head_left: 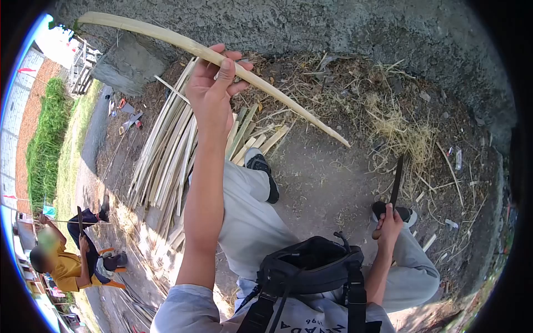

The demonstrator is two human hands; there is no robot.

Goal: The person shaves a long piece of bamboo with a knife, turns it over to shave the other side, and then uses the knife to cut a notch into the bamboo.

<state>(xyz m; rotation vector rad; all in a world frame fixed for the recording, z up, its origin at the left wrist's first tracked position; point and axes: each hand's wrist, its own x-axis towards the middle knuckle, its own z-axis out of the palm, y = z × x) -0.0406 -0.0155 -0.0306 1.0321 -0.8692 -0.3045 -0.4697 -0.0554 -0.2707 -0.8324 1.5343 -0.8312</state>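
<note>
A long wooden strip is pinched in the raised left hand, with a pile of strips below that grip. The right hand clasps a knife, perhaps touching the shavings just beyond its fist.

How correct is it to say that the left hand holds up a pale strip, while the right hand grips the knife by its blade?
One part is wrong: the head view shows the right hand gripping the knife by its handle, not its blade. The left hand does hold up a pale strip.
</note>
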